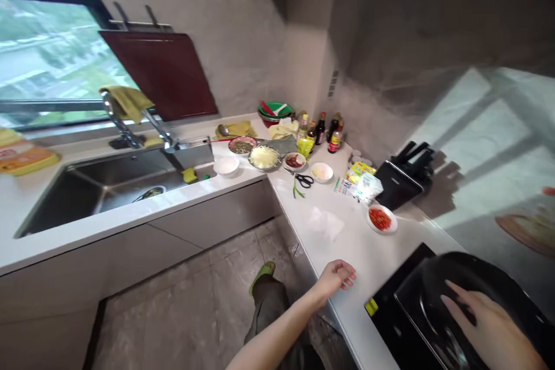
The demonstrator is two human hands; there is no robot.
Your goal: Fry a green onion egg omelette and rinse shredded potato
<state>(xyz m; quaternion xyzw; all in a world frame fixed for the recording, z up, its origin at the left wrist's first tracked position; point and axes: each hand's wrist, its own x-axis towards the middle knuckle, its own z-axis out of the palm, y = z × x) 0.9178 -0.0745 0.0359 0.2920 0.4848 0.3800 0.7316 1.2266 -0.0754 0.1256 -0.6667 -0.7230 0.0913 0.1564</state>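
Observation:
My left hand [337, 277] hovers over the front edge of the white counter [359, 260], fingers loosely curled and holding nothing. At the lower right, my right hand [489, 324] is above a dark wok [468, 263] on the black cooktop [385, 329], thumb and fingers apart; whether it touches the wok I cannot tell. A white dish of chopped red chillies [380, 219] sits just behind the cooktop. Nearby, a crumpled white tissue [326, 223] lies on the counter.
Farther back are black scissors [304, 180], a plate of pale shreds [265, 157], several sauce bottles [321, 129] and a white bowl [226, 166]. A knife block [398, 184] stands by the wall. To the left is a steel sink [82, 196] with a tap [119, 121].

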